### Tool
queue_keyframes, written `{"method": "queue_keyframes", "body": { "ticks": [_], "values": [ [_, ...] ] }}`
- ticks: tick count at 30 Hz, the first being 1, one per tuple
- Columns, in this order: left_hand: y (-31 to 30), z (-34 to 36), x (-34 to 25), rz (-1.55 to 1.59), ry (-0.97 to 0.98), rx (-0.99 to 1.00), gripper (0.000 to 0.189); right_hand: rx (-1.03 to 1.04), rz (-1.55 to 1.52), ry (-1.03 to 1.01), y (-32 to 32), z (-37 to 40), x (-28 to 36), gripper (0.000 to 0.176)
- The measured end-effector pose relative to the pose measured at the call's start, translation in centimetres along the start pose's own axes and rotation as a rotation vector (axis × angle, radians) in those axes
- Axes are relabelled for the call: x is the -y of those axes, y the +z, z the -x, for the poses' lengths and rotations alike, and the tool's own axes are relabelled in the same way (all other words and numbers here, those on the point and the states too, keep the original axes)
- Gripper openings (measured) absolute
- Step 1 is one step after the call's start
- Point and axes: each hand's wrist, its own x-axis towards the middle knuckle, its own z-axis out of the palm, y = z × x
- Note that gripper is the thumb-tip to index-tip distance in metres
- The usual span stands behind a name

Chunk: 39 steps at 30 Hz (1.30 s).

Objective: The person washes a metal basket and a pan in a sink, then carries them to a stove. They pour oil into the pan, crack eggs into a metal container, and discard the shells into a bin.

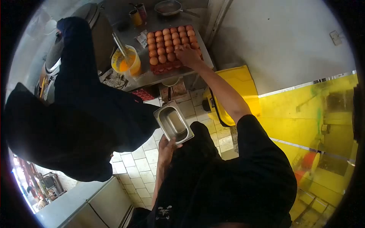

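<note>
Room: kitchen corner with a pale tiled floor [140, 165] showing underfoot and a steel table [133, 36] standing at 12 o'clock.
Table load: an egg tray [163, 69] is sitting at 12 o'clock, nearly full of brown eggs [167, 41]. An orange jug [131, 64] of yellow liquid with a whisk [119, 43] in it is standing just beside the tray, toward 11 o'clock. A frying pan [168, 7] is lying at the far edge.
Right hand [188, 57]: it is reaching out to the tray's near right corner.
Right fingers [180, 51]: they are curling down onto the eggs there. Whether they are closing round one cannot be told.
Left hand [166, 149]: it is holding an empty steel pan [173, 123] near the body, over the floor and well short of the table.
Left fingers: they are gripping the pan's near end from below, with the thumb showing at its edge.
Other person: a co-worker [83, 102] in black is standing at 9 o'clock, close to the jug.
Surroundings: a yellow bin [237, 85] is sitting on the floor at 2 o'clock, under the reaching arm.
Step, as judged: an egg is being taken from the tray for the pan.
Advice: lift straight up with a light, even grip so neighbouring eggs are not dragged. Bring the pan level and closer to the table edge, so the carry over the floor is short.
</note>
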Motion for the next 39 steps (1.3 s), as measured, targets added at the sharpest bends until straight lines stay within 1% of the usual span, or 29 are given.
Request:
{"method": "queue_keyframes", "body": {
  "ticks": [1,4,5,7,10,11,12,13,14,15,16,17,18,19,20,21,23,25,26,29,30,31,32,33,34,35,36,37,39],
  "values": [
    [0.0,-0.6,0.0,0.000,-0.002,-0.026,0.031,0.014,0.066,-0.041,-0.5,-0.5,-0.3,0.036],
    [0.5,-1.8,-0.5,-0.054,-0.019,-0.030,0.029,-0.148,0.239,-0.128,0.9,-1.1,-1.4,0.044],
    [0.5,-2.7,-0.5,-0.093,0.003,-0.016,0.029,-0.235,0.125,-0.084,1.1,-1.0,-2.2,0.042],
    [-0.4,-4.1,0.0,-0.183,0.036,-0.001,0.027,-0.406,-0.123,0.010,0.3,1.5,-1.1,0.040],
    [0.7,-6.1,-0.1,-0.184,0.064,-0.044,0.025,-0.461,-0.798,0.281,3.4,7.8,-3.0,0.038],
    [0.7,-6.4,0.1,-0.193,0.062,-0.064,0.025,-0.407,-0.895,0.448,6.3,10.8,-3.8,0.034],
    [0.6,-6.9,0.6,-0.216,0.026,-0.104,0.028,-0.347,-0.983,0.614,11.1,14.5,-5.1,0.034],
    [1.1,-7.6,0.7,-0.213,0.021,-0.116,0.027,-0.104,-0.711,0.628,16.8,18.7,-6.3,0.033],
    [1.2,-7.7,0.9,-0.210,0.016,-0.128,0.026,0.127,-0.430,0.584,22.3,22.9,-7.4,0.034],
    [0.9,-7.8,1.1,-0.207,0.012,-0.140,0.024,0.328,-0.427,0.590,25.3,27.4,-6.9,0.037],
    [0.4,-8.3,1.5,-0.218,-0.023,-0.136,0.024,0.435,-0.614,0.670,24.9,30.1,-5.9,0.040],
    [0.8,-8.9,1.3,-0.233,-0.029,-0.097,0.025,0.442,-0.924,0.822,23.7,32.0,-4.3,0.044],
    [1.4,-8.8,0.8,-0.251,-0.046,-0.066,0.025,0.405,-1.227,0.955,21.7,33.1,-2.5,0.047],
    [1.4,-8.6,0.7,-0.268,-0.063,-0.033,0.026,0.351,-1.477,1.039,18.8,33.0,-0.7,0.051],
    [0.5,-9.3,1.4,-0.286,-0.103,0.043,0.028,0.289,-1.653,1.052,16.0,32.7,1.0,0.055],
    [0.7,-10.4,1.6,-0.306,-0.111,0.119,0.029,0.222,-1.749,1.018,12.0,31.9,2.3,0.068],
    [2.2,-11.3,2.4,-0.327,-0.152,0.242,0.030,0.101,-1.854,0.902,7.9,32.5,4.0,0.077],
    [3.3,-12.6,3.2,-0.385,-0.264,0.434,0.030,0.094,-1.532,0.757,6.7,33.6,4.1,0.072],
    [4.0,-13.2,4.1,-0.465,-0.249,0.520,0.027,0.083,-1.372,0.677,6.6,33.8,3.8,0.070],
    [6.7,-15.7,6.6,-0.646,-0.270,0.776,0.022,0.079,-1.597,1.267,9.7,39.2,2.8,0.058],
    [8.2,-16.8,6.7,-0.694,-0.282,0.855,0.022,-0.100,-1.639,1.340,8.9,40.4,2.5,0.050],
    [9.5,-17.9,6.8,-0.517,-0.307,0.832,0.024,-0.285,-1.678,1.408,8.3,41.4,2.3,0.042],
    [10.3,-19.6,7.8,-0.404,-0.407,0.673,0.028,-0.443,-1.726,1.444,9.3,43.2,1.9,0.036],
    [10.8,-21.9,9.6,-0.291,-0.504,0.513,0.032,-0.335,-1.784,1.598,9.1,45.5,1.2,0.032],
    [10.9,-24.8,12.6,-0.273,-0.388,0.438,0.033,-0.398,-1.696,1.668,8.3,46.0,1.5,0.034],
    [10.7,-28.0,16.1,-0.253,-0.269,0.363,0.033,-0.423,-1.636,1.649,8.4,47.3,1.8,0.040],
    [10.6,-31.1,18.8,-0.246,-0.232,0.303,0.032,-0.447,-1.575,1.632,8.5,48.6,2.0,0.046],
    [11.0,-33.7,20.8,-0.235,-0.193,0.241,0.031,-0.431,-1.543,1.533,9.9,51.1,2.2,0.056],
    [12.7,-37.2,22.7,-0.434,-0.196,0.076,0.033,-0.484,-1.548,1.646,11.3,54.2,4.1,0.060]
  ]
}}
